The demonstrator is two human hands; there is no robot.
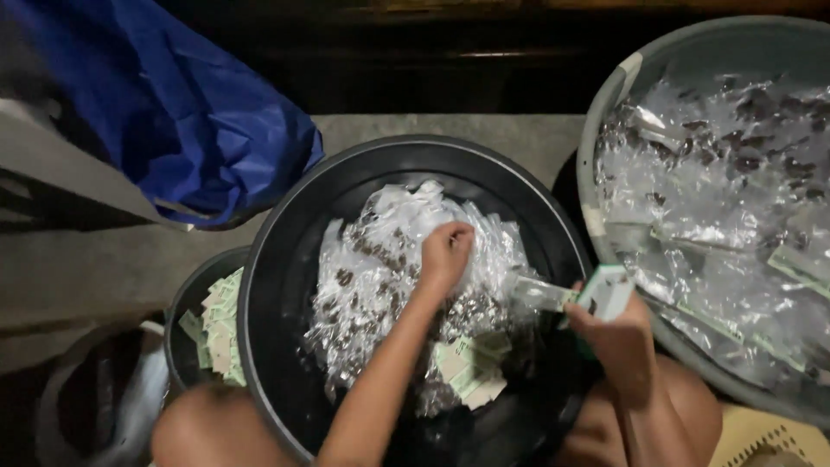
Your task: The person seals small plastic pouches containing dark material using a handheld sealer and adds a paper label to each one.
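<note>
Knees frame the bottom edge, and just above them the right hand [618, 342] is clamped on a small green-and-white stapler [608, 292] with a clear packet [538, 294] at its mouth. Paper labels [471, 367] lie beside it in the black tub [285, 259]. Farther in, the left hand [445, 255] pinches together on the heap of small clear packets [389, 268]. Judging by this, sealing is in hand; lifting one packet free calls for a clean pinch. Beyond sits a grey tub [605, 130] of packets.

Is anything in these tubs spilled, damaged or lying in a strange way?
Nothing stands out. The clear packets lie heaped inside the black tub, with none over its rim. The left hand reaches into that heap; the right hand holds a small pale packet. The grey tub also keeps its packets inside.
</note>
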